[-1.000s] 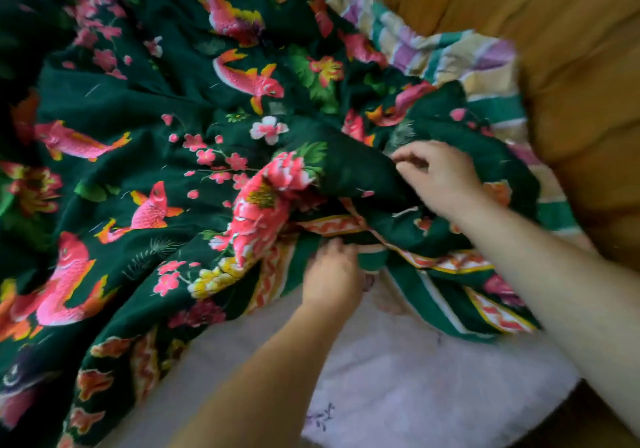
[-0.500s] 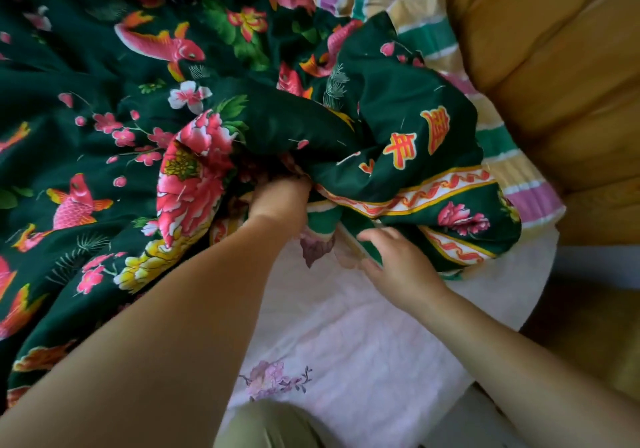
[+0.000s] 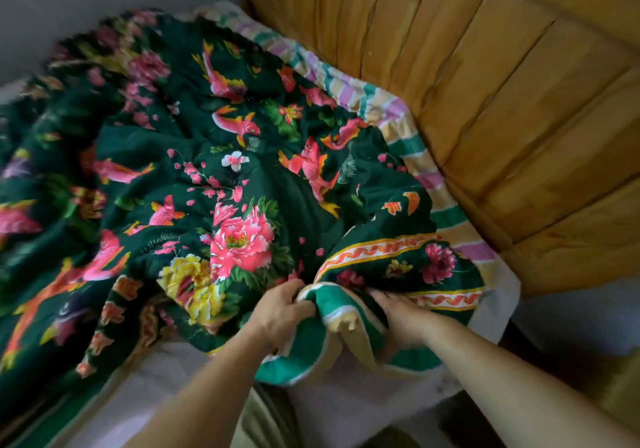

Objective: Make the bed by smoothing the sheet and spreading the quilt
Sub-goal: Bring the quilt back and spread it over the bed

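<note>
- The bed [image 3: 363, 409] fills the lower view, with a pale sheet [image 3: 162, 378] showing along its near edge.
- A dark green quilt [image 3: 194, 177] printed with pink fish and big flowers lies rumpled over most of the bed, bunched up rather than spread flat.
- A padded tan headboard [image 3: 485, 76] runs along the right side, just beside the bedding.
- A striped blanket [image 3: 391, 111] in green, cream and purple shows between the quilt and the headboard, and its green-and-cream edge folds out at the near corner.
- The left hand [image 3: 280, 312] has its grip curled round the bunched corner of quilt and striped edge.
- The right hand [image 3: 401, 312] grips the same corner just beside it, fingers buried in the fabric.
</note>
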